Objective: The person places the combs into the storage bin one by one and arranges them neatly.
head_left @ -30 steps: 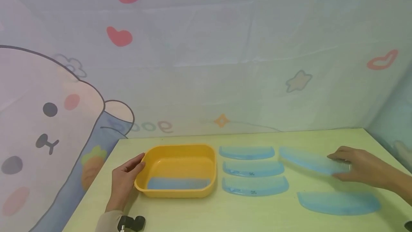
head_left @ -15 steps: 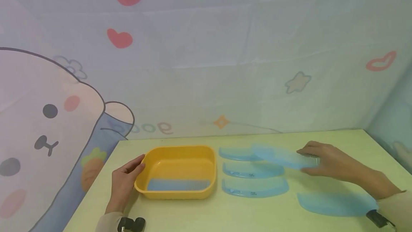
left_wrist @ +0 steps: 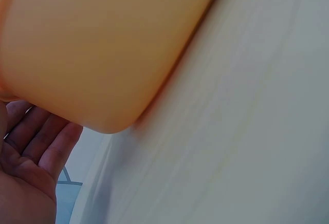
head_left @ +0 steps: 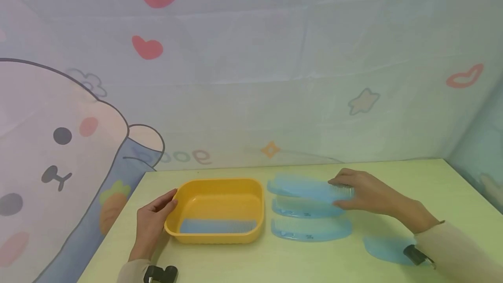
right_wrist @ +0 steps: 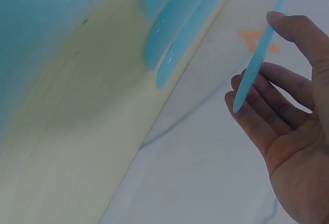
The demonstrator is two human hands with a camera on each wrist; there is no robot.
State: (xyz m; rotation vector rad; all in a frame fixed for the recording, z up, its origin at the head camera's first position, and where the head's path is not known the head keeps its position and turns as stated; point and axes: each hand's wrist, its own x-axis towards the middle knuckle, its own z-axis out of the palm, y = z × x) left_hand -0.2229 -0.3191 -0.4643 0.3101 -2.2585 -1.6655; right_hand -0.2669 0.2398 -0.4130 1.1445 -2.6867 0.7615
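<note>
My right hand [head_left: 369, 193] pinches a translucent blue comb [head_left: 304, 187] at its right end, thumb on one side and fingers on the other, as the right wrist view also shows. That comb, slightly blurred, hangs over the farthest comb of the column and hides most of it. Below it lie a second comb [head_left: 291, 209] and a third comb [head_left: 310, 230], roughly parallel. At the left, my left hand [head_left: 151, 222] grips the rim of a yellow plastic basin [head_left: 216, 238]; its fingers show against the outer wall [left_wrist: 113, 54] in the left wrist view. One blue comb [head_left: 218, 226] lies inside the basin.
Another blue comb [head_left: 385, 250] lies at the front right, partly covered by the right sleeve [head_left: 452, 248] and wrist camera. The pale yellow-green table [head_left: 220, 265] ends at a printed cloth backdrop [head_left: 235, 77].
My right hand has carried its comb leftward from the right side of the table to above the column of combs. The left hand and the basin have stayed in place.
</note>
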